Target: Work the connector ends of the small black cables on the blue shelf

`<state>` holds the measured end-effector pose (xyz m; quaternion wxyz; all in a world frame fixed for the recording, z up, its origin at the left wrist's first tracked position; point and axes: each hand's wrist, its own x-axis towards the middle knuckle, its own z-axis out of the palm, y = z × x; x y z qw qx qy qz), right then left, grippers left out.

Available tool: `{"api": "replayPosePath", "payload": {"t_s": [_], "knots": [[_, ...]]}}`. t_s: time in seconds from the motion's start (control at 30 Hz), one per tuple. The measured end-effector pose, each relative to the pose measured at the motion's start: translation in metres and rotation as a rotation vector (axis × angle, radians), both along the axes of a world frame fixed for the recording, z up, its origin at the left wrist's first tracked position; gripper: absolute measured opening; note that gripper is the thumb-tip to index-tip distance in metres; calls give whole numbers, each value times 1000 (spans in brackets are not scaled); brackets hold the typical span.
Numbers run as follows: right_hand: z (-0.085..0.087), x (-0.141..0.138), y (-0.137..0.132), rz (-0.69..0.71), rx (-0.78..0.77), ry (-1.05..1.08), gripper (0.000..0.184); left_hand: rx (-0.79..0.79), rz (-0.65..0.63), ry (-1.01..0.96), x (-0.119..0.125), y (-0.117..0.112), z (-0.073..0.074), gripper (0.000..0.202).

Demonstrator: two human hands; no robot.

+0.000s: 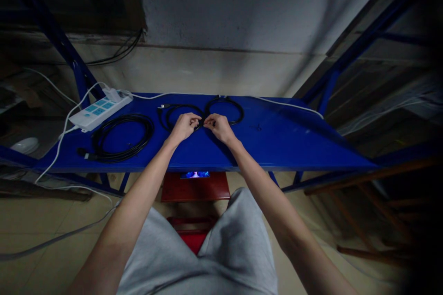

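Note:
My left hand [188,123] is closed, its fingers pinched at the right edge of a coiled black cable [167,111] with a metal plug at its end. Just beside it my right hand [218,126] pinches too, close to the lower left of another black cable loop [242,113]. Both hands nearly meet where the two loops come together. Whatever lies between the fingertips is too small to make out. A thicker black cable coil [151,130] rests flat to the left, its plug toward the front edge.
A blue shelf table [294,140] carries everything. At its left end stands a white power strip [100,111] with white cords. A small dark piece [258,127] lies right of the hands. Beneath the front edge, a lit screen [195,174] sits on a red-brown stool [194,189].

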<state>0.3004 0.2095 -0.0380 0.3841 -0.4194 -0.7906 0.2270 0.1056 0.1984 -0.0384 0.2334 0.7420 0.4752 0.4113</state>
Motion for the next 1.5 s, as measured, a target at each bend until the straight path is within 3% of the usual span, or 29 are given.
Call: {"api": "replayPosePath", "payload": {"t_s": [0.27,0.43,0.63,0.83,0.93,1.2,1.5], "knots": [[-3,0,2,-12,50,-40,4,-7,0,-48,2,-2,3,25],[-5,-2,2,-71,63,-57,15,-13,-3,-70,2,-1,1,22],[-5,-3,1,-114,77,-105,16,22,63,-18,1,0,-1,23],[-1,-4,-3,-138,97,-145,8,-15,34,-70,1,2,-4,23],[-1,-4,-5,-104,79,-121,4,-31,50,-87,1,2,-4,21],[-5,-3,4,-84,-50,-43,15,-5,19,-157,2,-3,2,17],[-4,-5,3,-65,-62,9,12,-141,-25,-274,2,-4,8,26]]}}
